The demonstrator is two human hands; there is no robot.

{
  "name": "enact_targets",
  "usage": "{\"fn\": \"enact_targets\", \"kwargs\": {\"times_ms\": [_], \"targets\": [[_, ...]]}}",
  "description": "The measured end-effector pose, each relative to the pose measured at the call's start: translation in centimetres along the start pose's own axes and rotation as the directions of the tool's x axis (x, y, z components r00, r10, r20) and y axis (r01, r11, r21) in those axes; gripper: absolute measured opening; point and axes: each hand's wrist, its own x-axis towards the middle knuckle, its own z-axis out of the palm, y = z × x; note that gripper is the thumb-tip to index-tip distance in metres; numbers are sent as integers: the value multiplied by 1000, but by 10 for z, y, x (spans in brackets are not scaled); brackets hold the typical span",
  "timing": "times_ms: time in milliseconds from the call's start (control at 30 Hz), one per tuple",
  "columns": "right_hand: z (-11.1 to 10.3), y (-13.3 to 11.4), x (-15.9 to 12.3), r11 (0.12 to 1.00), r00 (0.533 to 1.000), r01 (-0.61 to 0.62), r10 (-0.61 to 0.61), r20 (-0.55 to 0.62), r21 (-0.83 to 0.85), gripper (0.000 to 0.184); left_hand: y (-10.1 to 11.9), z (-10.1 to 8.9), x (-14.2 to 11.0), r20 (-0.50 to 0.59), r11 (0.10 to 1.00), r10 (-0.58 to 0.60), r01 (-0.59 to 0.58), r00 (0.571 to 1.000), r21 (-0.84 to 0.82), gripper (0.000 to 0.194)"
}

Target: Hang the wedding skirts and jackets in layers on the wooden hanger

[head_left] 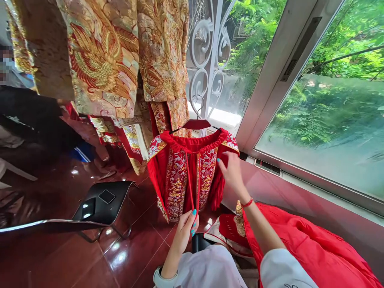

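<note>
A red embroidered skirt-like garment [177, 188] with a gathered waistband hangs from a dark hanger [196, 124] in front of me. Silver and gold embroidery covers its front panels. Two thin red cords [190, 180] run down from the waistband. My left hand [185, 226] is closed around their lower ends, below the garment's middle. My right hand [232, 172] is raised by the garment's right side, near the embroidered upper corner. Its thumb and fingers are apart; whether they touch the cloth is hard to tell.
Gold embroidered garments [103, 60] hang at the upper left. A black chair [105, 204] with a phone [107, 195] on it stands at left. Red cloth [300, 236] lies at lower right. A window [324, 112] and white scrolled ironwork [210, 48] are behind. A person [33, 116] is at far left.
</note>
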Motion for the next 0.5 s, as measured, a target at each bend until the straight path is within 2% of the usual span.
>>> {"fn": "enact_targets", "kwargs": {"times_ms": [33, 67, 133, 167, 200, 233, 300, 400, 500], "targets": [[14, -9, -9, 990, 987, -60, 41, 153, 125, 37, 1, 2, -1, 5, 1000, 3, -3, 1000, 3, 67], [27, -17, -15, 952, 937, -169, 74, 343, 255, 31, 1, 4, -3, 15, 1000, -3, 3, 1000, 5, 67], [50, -31, -16, 788, 741, -449, 64, 669, 422, 28, 0, 8, -6, 26, 999, -33, 32, 999, 7, 66], [58, -37, -12, 691, 652, -562, 33, 758, 454, 29, -2, 9, -7, 20, 999, -52, 52, 998, 7, 67], [63, -42, -5, 610, 598, -639, 10, 802, 469, 28, -4, 9, -9, 12, 997, -71, 71, 997, 4, 68], [67, -47, 5, 553, 575, -683, 4, 818, 478, 26, -6, 9, -11, 7, 996, -84, 84, 996, -1, 69], [69, -54, 25, 500, 572, -719, 32, 819, 483, 21, -9, 6, -16, 9, 996, -83, 83, 996, -23, 69], [67, -64, 50, 477, 572, -745, 94, 815, 467, 22, -5, -5, -23, 26, 997, -31, 33, 999, -66, 70], [65, -72, 66, 472, 540, -761, 79, 838, 446, 25, 6, -19, -34, -31, 997, 37, -39, 999, -73, 71]]}}
